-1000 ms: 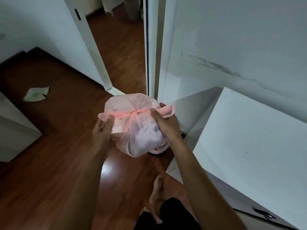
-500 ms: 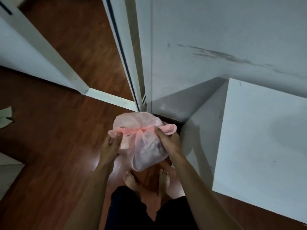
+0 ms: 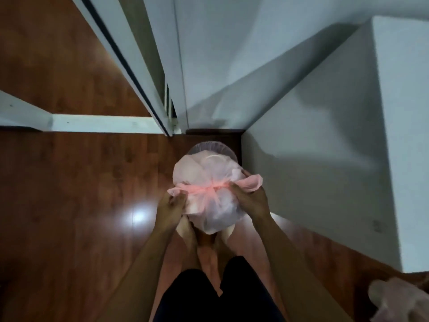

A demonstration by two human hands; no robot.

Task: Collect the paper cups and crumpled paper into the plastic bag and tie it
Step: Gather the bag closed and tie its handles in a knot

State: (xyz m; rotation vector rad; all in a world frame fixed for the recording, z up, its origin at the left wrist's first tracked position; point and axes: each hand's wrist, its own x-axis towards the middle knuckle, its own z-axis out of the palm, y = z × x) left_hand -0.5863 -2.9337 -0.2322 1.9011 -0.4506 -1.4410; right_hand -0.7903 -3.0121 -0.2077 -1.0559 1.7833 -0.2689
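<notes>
A pale pink plastic bag [image 3: 209, 173] bulges with white contents; a cup rim shows faintly through its top. Its two handles are knotted in the middle [image 3: 210, 189]. My left hand [image 3: 169, 205] pinches the left end of the knot. My right hand [image 3: 248, 196] grips the right end, whose loose flap [image 3: 251, 181] sticks out past my fingers. I hold the bag in the air over my bare feet. Loose cups or paper are not in sight.
A small round bin [image 3: 212, 147] lined with pink plastic stands on the wooden floor just beyond the bag, in the corner. A white cabinet [image 3: 325, 159] rises on the right. A door frame [image 3: 130, 56] and white threshold [image 3: 92, 123] lie ahead left. Crumpled pink plastic [image 3: 397, 298] sits bottom right.
My view has tilted down and moved toward the corner, so the bin and my feet show under the bag. Both hands keep their grip on the knotted handles.
</notes>
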